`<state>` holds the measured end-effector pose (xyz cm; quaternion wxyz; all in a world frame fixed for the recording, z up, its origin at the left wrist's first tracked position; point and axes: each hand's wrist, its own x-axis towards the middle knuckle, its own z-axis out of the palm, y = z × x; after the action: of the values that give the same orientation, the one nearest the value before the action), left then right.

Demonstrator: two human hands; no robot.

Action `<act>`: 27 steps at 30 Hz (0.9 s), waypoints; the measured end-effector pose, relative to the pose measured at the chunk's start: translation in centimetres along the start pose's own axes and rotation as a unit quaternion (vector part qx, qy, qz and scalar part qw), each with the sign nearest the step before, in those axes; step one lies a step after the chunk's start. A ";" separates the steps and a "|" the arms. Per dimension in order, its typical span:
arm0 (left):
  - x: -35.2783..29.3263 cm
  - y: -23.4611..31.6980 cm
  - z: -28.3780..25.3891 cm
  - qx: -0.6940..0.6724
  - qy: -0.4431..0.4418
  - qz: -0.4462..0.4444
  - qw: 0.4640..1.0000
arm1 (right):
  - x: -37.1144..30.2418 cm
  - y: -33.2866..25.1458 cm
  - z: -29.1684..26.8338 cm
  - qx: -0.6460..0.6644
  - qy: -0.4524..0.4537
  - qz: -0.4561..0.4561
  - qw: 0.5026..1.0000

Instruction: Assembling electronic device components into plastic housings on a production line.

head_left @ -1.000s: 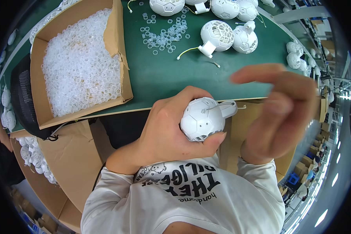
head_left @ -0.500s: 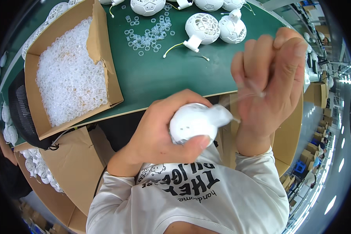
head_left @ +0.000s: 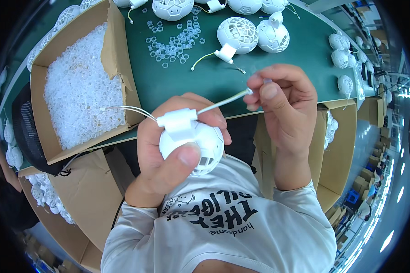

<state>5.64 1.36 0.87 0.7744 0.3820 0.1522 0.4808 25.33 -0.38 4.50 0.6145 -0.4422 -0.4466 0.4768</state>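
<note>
My left hand point(head_left: 157, 150) is wrapped round a white openwork plastic ball point(head_left: 204, 144) above my lap, thumb across its front. A white cylindrical piece point(head_left: 177, 122) sticks up from the ball. Thin wires point(head_left: 132, 109) leave its left end, and a wire with a small white plug point(head_left: 248, 92) runs from its right end toward my other hand. My right hand point(head_left: 289, 102) is closed in a pinch, with a small clear plastic ring point(head_left: 267, 81) between thumb and forefinger. The plug sits close beside those fingertips; whether they touch it is hard to see.
A cardboard box point(head_left: 133, 98) full of clear rings stands at the left on the green table point(head_left: 182, 84). Loose rings point(head_left: 175, 43) lie beyond my hands. Several white balls point(head_left: 238, 34) with wires line the back and right. Another carton point(head_left: 336, 159) stands low at the right.
The ball has turned and shifted left in my left hand, so its cylindrical piece and wires now show. My right hand has come down and inward, near the plug.
</note>
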 end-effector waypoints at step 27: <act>-0.7 -0.5 0.8 -0.031 0.004 -0.068 0.997 | 0.6 -2.0 -0.6 -0.256 -0.145 -0.189 0.937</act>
<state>6.06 0.31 0.92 0.8161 0.3450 0.1657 0.4331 26.40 -0.19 6.35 0.4878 -0.4180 -0.7131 0.2806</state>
